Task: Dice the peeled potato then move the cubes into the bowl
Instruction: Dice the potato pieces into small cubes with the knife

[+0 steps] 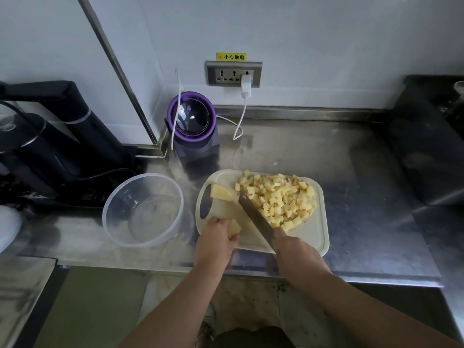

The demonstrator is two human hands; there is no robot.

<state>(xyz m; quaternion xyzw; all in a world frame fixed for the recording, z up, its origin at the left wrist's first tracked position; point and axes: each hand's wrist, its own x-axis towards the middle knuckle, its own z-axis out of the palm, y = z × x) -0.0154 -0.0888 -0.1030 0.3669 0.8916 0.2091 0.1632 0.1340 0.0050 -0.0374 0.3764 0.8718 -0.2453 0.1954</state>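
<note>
Clear bowl (140,209) sits beside board (311,234) bearing cubes (278,199).

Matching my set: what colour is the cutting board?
The cutting board is pale cream; the head view shows it best.

1. A yellow sticker (231,57) on the white wall (326,46), just above the socket panel (234,74), bears four black Chinese characters: 小心触电.
2. At the left end of the same sticker, ahead of the characters, stands a small orange-red warning symbol; its inner mark is too small to make out.
3. The purple-rimmed appliance (192,116) on the counter (326,159), below and left of the socket panel, shows a small lit display on its dark lid; the glowing marks are too blurred to read.
</note>
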